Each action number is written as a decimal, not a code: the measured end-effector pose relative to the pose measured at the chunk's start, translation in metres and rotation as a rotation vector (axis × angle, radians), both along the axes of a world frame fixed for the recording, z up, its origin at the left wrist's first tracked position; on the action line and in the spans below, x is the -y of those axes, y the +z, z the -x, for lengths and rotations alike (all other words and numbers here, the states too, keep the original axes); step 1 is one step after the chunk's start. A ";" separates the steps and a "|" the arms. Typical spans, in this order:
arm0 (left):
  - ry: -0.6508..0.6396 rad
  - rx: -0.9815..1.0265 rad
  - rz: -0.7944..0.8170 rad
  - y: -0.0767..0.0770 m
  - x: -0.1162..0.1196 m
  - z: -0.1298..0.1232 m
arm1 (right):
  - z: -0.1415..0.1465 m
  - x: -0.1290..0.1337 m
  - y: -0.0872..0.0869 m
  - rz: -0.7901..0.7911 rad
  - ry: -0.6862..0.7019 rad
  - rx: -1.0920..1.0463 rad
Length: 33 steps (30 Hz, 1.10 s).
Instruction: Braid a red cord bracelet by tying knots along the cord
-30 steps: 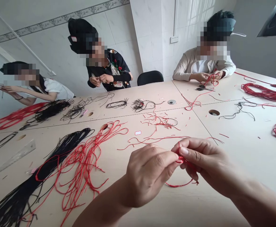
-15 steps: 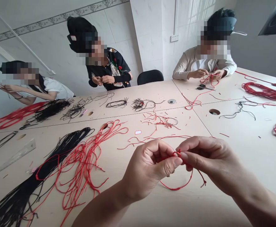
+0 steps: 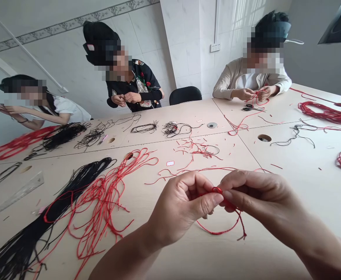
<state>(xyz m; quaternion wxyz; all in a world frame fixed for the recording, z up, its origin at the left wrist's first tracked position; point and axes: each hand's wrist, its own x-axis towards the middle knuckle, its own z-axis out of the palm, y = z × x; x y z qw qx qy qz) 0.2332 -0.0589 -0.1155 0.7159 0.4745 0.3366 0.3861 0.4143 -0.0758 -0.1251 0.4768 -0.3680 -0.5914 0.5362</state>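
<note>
Thumb against forefinger, my left hand [image 3: 185,208] pinches a red cord [image 3: 221,232] at a small loop. My right hand [image 3: 255,204] grips the same cord right beside it, and the two thumb tips nearly meet. Below my fingers the cord hangs in a curve with a thicker wrapped stretch at its lowest part. A short knotted end dangles under my right hand. The exact crossing of the strands is hidden behind my fingertips.
Left of my hands lie a bundle of red cords [image 3: 100,202] and a bundle of black cords [image 3: 53,217]. A clear ruler [image 3: 15,196] is farther left. Red scraps [image 3: 199,149] lie beyond my hands. Three people work across the table, with scissors [image 3: 252,107] near the right one.
Both hands stay nearly in place, with the right fingers slightly shifted around the loop. The dangling knotted end has swung left and lower. Across the table, the right person's hands have drawn closer together.
</note>
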 end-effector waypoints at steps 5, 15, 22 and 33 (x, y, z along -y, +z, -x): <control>-0.004 -0.021 -0.035 -0.001 -0.003 0.002 | 0.001 0.002 0.005 -0.033 -0.011 0.125; -0.095 -0.164 -0.002 -0.003 -0.001 0.004 | 0.000 -0.001 -0.007 0.095 0.013 -0.065; -0.245 -0.059 0.095 -0.006 -0.002 0.008 | -0.002 -0.006 -0.006 0.323 0.179 -0.295; -0.328 0.168 0.269 -0.009 0.010 0.004 | -0.001 -0.001 -0.005 0.301 0.309 -0.366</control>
